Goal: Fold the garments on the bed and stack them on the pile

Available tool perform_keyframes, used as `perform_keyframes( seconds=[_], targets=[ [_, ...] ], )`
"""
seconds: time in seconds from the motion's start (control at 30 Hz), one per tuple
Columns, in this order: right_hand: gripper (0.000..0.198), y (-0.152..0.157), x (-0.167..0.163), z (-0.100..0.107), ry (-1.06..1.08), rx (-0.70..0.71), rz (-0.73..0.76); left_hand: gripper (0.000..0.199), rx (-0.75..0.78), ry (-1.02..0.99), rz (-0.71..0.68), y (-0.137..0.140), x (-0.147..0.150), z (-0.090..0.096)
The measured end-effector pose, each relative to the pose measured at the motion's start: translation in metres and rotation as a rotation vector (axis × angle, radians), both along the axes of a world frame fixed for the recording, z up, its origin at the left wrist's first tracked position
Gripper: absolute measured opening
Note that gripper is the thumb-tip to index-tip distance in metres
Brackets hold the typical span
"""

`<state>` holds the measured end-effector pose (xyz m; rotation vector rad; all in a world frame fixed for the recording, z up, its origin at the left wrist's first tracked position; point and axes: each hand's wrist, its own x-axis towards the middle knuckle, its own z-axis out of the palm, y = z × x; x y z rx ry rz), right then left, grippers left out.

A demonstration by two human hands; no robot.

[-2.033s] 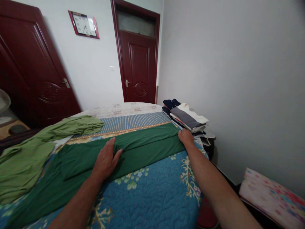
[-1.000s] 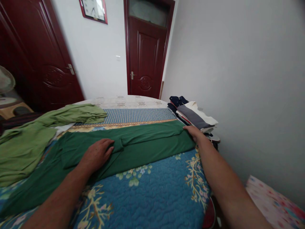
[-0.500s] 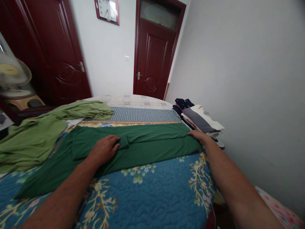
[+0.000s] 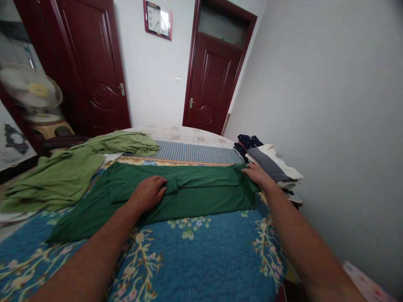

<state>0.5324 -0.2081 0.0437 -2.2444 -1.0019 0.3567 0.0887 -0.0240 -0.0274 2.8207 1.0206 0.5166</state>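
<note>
A dark green shirt (image 4: 208,197) lies folded lengthwise across the bed, what looks like a sleeve laid over its middle. My left hand (image 4: 149,193) rests on that folded part, fingers lying on the cloth and thumb apart. At the shirt's right end, my right hand (image 4: 256,174) pinches the far corner between thumb and fingers. The cloth is slightly lifted and creased there. Just beyond my right hand is a stack of folded clothes (image 4: 272,163), in navy, grey and white.
A light green garment (image 4: 63,176) lies loosely spread at the left. Under everything is a blue flowered quilt (image 4: 214,256), with a striped cloth (image 4: 195,152) behind. A fan (image 4: 37,90) stands at far left. The wall (image 4: 340,126) runs close along the right side.
My right hand has drawn the shirt's right end slightly inward to the left, raising folds in it. The left hand stays on the cloth. The view has turned a little left.
</note>
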Motion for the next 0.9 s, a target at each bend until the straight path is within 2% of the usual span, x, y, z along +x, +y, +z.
perform_keyframes(
  seconds=[0.13, 0.27, 0.37, 0.5, 0.67, 0.9],
  targets=[
    [0.032, 0.029, -0.067, -0.002, -0.372, -0.035, 0.097, 0.046, 0.005, 0.000, 0.000, -0.002, 0.000, 0.001],
    [0.038, 0.052, -0.147, -0.028, -0.487, -0.153, 0.213, 0.044, -0.007, -0.003, 0.013, -0.004, 0.001, 0.003],
    [0.038, 0.061, -0.188, -0.050, -0.536, -0.266, 0.280, 0.044, -0.006, -0.011, 0.005, -0.004, 0.000, 0.002],
    [0.042, 0.062, -0.199, -0.061, -0.541, -0.293, 0.297, 0.042, 0.003, -0.018, 0.001, -0.002, 0.000, -0.002],
    [0.043, 0.060, -0.192, -0.055, -0.512, -0.255, 0.269, 0.042, 0.019, -0.018, 0.000, -0.001, 0.001, -0.004],
    [0.042, 0.062, -0.204, -0.052, -0.553, -0.257, 0.278, 0.042, 0.020, -0.014, 0.003, -0.004, 0.001, -0.003]
  ],
)
